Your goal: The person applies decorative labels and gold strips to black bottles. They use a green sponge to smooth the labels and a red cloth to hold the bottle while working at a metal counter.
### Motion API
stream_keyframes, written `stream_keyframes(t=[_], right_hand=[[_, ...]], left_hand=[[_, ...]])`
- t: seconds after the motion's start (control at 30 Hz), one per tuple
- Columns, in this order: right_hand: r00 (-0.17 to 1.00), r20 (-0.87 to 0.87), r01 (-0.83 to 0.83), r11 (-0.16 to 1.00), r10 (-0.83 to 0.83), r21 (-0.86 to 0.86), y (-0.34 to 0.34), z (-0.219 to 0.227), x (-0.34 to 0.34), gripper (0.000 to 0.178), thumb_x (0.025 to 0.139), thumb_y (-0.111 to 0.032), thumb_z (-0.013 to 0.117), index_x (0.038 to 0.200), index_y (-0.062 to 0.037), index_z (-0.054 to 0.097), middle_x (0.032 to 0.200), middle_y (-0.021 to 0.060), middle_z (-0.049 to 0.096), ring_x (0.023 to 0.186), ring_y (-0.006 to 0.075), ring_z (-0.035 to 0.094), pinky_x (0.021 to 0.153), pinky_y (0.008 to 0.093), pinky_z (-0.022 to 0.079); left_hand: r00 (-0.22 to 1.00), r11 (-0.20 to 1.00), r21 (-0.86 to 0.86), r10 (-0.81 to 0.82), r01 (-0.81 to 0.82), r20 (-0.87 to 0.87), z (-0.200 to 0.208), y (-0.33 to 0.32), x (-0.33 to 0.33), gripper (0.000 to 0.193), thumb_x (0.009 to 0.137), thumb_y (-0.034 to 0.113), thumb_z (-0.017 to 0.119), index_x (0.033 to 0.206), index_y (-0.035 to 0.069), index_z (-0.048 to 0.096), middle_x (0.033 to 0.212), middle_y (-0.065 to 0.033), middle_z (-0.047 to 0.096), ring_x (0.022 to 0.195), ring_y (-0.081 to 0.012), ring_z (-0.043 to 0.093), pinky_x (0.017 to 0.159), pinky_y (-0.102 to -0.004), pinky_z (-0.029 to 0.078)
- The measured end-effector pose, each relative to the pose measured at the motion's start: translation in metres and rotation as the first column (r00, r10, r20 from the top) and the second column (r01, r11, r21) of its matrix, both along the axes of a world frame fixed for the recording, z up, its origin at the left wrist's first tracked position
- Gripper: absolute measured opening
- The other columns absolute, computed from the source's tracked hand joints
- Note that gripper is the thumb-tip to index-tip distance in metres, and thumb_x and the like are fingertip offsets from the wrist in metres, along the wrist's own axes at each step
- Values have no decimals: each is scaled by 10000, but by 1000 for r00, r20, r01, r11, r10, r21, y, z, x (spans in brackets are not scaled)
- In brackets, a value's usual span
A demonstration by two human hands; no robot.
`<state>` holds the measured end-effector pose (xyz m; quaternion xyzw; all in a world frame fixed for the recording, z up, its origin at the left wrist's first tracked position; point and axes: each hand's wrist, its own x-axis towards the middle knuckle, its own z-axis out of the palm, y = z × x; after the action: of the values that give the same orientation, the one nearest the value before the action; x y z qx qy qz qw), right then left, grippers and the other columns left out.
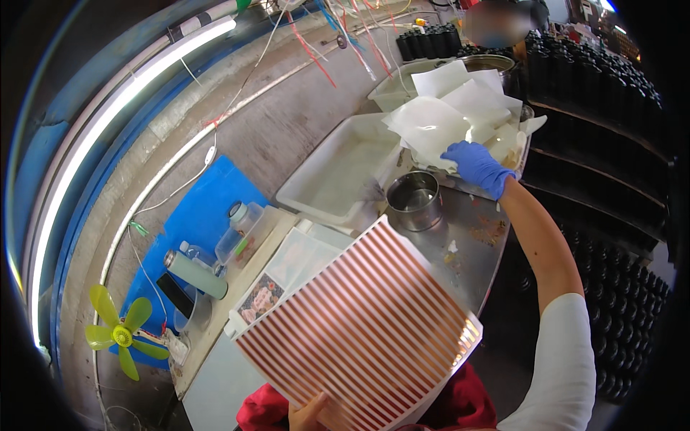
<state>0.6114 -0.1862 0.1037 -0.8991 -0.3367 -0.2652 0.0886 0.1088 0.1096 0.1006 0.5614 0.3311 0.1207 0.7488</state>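
Note:
My bare left hand [307, 413] grips the lower edge of a large sheet with reddish-brown and pale stripes [352, 323], its thumb on the top face. The sheet lies tilted in front of me, and its right corner shines. Farther off, my right hand [478, 167] in a blue glove reaches over a loose pile of translucent white sheets [460, 108]. Its fingers are bent and closed on the near edge of a white sheet [425, 129]; the fingertips are partly hidden. Just nearer than that hand stands a round steel pot [414, 201] on the metal table [467, 244].
A white plastic tub [345, 169] stands left of the pot. Along the wall are a green flask [195, 274], a phone [176, 294], a clear box [241, 233] and a yellow-green fan [122, 335]. Racks of black bottle-like pieces [611, 309] line the right. Another person is at the back.

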Motion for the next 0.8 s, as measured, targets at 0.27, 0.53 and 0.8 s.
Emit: stream_keyframes(t=[0.27,0.53,0.8], right_hand=[[993,-113,-70,909,26,-411,23,-13,68,379,716,-117,618,1088,-185,638,1045,60,603,999,266,571,850,386,438],[954,-295,74,996,-58,46,29,-35,115,185,771,-190,562,868,-107,696,899,148,654,872,342,608,798,410,475],[914,130,180,671,-384,719,-5,52,127,244,828,-276,603,991,-102,656,958,121,654,844,340,624,727,417,494]], left_hand=[[990,991,5,130,-130,-52,2,-12,16,391,799,-32,601,1178,-36,502,1045,-126,611,916,-239,614,779,-350,512],[991,992,-5,127,-128,-49,-4,-20,34,400,793,-40,606,1179,-36,501,1043,-122,612,922,-233,612,782,-347,509],[997,995,-72,67,-65,26,-11,-26,39,409,786,-47,611,1180,-35,500,1040,-118,613,928,-227,611,784,-344,507]])
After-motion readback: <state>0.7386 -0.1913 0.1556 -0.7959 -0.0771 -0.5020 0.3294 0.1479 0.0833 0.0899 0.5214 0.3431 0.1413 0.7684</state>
